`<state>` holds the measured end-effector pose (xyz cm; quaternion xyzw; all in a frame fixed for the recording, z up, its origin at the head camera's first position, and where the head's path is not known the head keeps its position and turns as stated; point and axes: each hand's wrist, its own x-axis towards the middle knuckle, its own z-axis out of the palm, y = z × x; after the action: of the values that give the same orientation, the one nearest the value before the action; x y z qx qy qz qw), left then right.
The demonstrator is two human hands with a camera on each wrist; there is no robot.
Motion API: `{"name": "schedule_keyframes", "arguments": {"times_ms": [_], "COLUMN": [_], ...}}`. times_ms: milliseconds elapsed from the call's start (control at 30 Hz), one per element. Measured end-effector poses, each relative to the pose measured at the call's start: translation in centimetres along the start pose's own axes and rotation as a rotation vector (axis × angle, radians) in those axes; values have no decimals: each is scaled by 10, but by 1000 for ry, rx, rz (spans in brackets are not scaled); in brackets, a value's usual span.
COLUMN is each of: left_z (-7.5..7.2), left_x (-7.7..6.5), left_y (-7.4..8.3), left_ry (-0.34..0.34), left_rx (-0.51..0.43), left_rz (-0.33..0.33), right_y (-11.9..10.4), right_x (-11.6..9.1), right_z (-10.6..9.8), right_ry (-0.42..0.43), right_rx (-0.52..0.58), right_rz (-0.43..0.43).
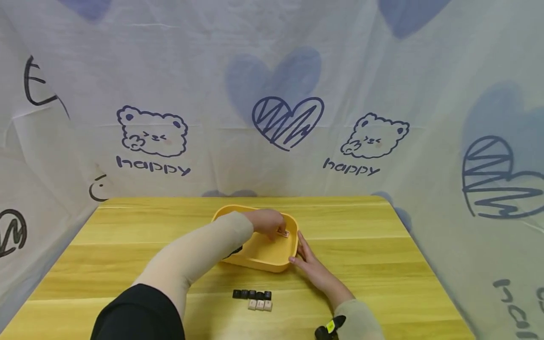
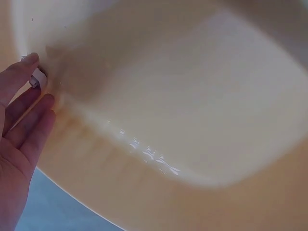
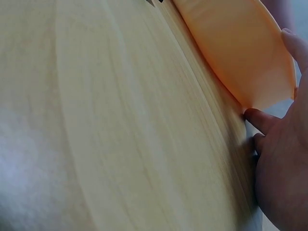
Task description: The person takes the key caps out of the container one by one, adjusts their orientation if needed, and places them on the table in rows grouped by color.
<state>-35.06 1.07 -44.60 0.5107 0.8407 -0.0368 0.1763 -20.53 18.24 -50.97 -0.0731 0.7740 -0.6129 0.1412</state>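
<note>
My left hand (image 1: 268, 224) reaches down inside a yellow plastic bin (image 1: 250, 262), near its right end. Between thumb and fingertips it pinches a small whitish keycap (image 2: 38, 78), close to the bin's inner wall; the other fingers extend loosely. From the head view, pale keycap faces (image 1: 284, 233) show beside those fingers. My right hand (image 1: 313, 268) rests against the outside of the bin's right near corner, fingers fairly straight. In the right wrist view, one fingertip meets the orange-looking wall (image 3: 240, 53) low down and another digit lies at the rim.
On the wooden table (image 1: 365, 264), in front of the bin, lies a row of several black keycaps (image 1: 252, 294). Three beige keycaps (image 1: 260, 305) sit just below its right part. A printed white cloth (image 1: 221, 156) hangs behind the table.
</note>
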Motion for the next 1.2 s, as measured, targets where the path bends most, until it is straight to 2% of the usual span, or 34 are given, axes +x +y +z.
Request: {"name": "schedule_keyframes", "arguments": {"times_ms": [333,500,800,1067,1200], "left_z": [7,10,12,-4,-9], "left_x": [3,0,-8,-17,-24], "left_y": [-2,1,5,21,27], "left_ry": [2,-10,-15,-39,-11], "left_rx": [-46,-60,-37,-67,-68], "left_rz": [-23,-26,17,16,45], "right_y": [1,1,-7,-2,-3], "right_x": [1,2,-1,1,-1], "right_z": [4,7,8,3,2], "right_ry": [-3,-12,-21,14,11], "right_rx": [-2,-1,-15,-59,-42], "right_rz": [-11,-21,-13,-5,0]}}
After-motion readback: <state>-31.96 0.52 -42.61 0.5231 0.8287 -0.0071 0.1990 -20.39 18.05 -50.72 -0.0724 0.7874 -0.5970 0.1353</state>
